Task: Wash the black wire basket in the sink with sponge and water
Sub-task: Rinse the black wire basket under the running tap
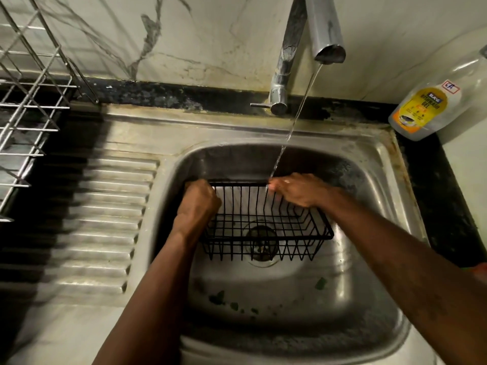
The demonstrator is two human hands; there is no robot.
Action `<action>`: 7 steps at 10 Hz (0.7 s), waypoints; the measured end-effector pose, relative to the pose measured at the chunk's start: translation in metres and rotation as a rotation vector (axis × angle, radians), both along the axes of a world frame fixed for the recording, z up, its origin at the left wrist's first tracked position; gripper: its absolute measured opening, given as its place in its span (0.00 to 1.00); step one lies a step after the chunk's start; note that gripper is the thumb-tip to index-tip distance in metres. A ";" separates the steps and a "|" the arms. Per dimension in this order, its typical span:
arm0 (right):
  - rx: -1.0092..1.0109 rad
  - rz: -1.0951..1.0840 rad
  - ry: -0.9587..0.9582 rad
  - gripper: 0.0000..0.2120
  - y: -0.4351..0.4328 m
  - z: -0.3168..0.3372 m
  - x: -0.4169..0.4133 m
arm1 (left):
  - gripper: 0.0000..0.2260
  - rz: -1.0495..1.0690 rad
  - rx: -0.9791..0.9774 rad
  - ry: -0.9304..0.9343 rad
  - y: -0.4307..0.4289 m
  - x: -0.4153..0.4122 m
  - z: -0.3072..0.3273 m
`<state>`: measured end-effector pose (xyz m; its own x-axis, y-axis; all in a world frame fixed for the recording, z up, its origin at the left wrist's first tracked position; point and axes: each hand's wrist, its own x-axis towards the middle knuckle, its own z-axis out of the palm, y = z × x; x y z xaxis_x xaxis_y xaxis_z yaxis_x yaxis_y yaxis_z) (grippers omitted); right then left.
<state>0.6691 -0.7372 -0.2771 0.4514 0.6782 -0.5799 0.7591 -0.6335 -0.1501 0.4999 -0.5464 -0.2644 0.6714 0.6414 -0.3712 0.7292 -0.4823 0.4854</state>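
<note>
The black wire basket (263, 227) is held above the drain inside the steel sink (369, 233). My left hand (197, 204) is closed around the basket's left rim. At the far right corner of the rim, my right hand (297, 189) grips the wire. A thin stream of water (292, 127) falls from the chrome tap (326, 30) and lands on my right hand's fingers and the basket's far edge. No sponge is visible.
A clear dishwash gel bottle (427, 106) stands on the black counter at the back right. A steel wire dish rack (29, 114) sits at the left, above the ribbed drainboard (105, 219). Green scraps (218, 297) lie on the sink floor near me.
</note>
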 end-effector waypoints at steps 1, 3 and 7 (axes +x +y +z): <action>-0.029 -0.066 0.065 0.22 -0.017 0.001 0.020 | 0.05 -0.017 -0.008 0.016 -0.002 0.002 0.003; 0.139 0.038 0.117 0.20 0.028 0.001 -0.019 | 0.05 -0.081 0.013 0.005 -0.005 0.003 0.006; 0.090 0.031 0.000 0.18 0.019 0.014 -0.010 | 0.05 0.002 0.022 0.018 0.003 0.008 -0.015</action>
<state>0.6594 -0.7181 -0.2630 0.4288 0.7412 -0.5165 0.7783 -0.5934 -0.2054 0.5077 -0.5434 -0.2797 0.6635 0.6510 -0.3686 0.7385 -0.4912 0.4618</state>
